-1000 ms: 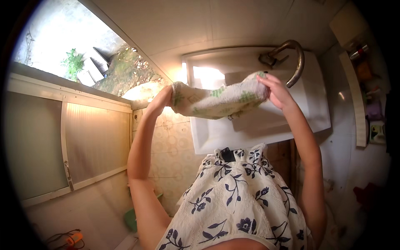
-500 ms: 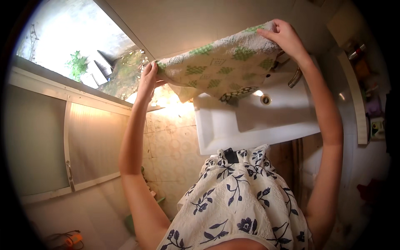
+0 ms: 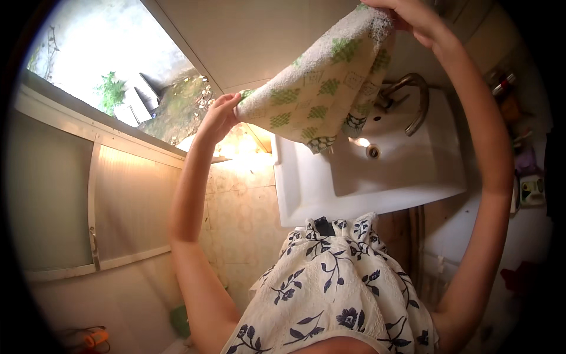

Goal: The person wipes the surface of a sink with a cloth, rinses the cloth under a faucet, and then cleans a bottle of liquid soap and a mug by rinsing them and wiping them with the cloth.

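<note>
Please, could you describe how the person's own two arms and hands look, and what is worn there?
The left arm and right arm are bare, without sleeves or visible markings. The left hand and right hand have no gloves, and no watch or bracelet shows. The person wears a white garment with a dark blue pattern of flowers and leaves.

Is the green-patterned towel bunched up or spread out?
Mostly spread: the towel hangs broadly between the left hand and right hand, with folds near the right.

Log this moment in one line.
left hand: grips towel by one end | right hand: grips other end, higher in view | sink: white, partly hidden by towel | tap: curved
</note>
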Demonstrator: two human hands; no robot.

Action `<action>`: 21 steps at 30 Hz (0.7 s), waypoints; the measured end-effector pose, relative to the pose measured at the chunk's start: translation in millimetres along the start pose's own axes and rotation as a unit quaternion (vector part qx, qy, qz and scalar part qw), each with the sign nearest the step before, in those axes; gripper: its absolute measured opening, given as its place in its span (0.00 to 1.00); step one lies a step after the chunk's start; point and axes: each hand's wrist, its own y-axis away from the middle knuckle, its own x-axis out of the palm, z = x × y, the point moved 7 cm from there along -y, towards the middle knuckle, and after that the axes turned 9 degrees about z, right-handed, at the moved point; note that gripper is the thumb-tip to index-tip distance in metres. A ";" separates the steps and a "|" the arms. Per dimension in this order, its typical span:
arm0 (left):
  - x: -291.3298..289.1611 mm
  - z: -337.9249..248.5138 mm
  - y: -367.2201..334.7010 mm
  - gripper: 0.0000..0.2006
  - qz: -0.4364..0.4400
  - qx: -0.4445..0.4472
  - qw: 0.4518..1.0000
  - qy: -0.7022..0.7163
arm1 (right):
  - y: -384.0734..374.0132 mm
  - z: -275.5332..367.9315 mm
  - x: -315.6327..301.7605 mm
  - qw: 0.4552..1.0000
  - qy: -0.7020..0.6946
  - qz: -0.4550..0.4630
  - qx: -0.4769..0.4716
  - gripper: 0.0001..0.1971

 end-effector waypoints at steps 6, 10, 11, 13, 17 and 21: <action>-2.4 -72.7 10.7 0.12 -0.001 0.066 0.976 -0.206 | -6.6 -23.5 -23.1 0.997 0.028 -0.029 0.060 0.08; 12.5 -108.1 4.5 0.10 0.009 0.084 0.931 -0.354 | -4.8 -67.8 -54.9 0.995 -0.069 -0.018 0.063 0.12; 21.9 -121.6 3.3 0.12 0.045 0.091 0.896 -0.432 | -1.6 -77.7 -64.4 0.998 -0.010 -0.006 0.063 0.13; 38.3 -132.4 6.5 0.14 0.040 0.122 0.856 -0.501 | 1.7 -82.9 -68.6 0.997 0.047 0.004 0.065 0.17; 54.6 -142.1 10.9 0.15 0.074 0.141 0.819 -0.551 | 17.5 -75.7 -74.7 0.992 0.105 -0.036 0.052 0.21; 68.2 -140.0 19.1 0.15 0.077 0.119 0.741 -0.656 | 23.2 -68.5 -71.2 0.986 0.154 0.021 0.066 0.18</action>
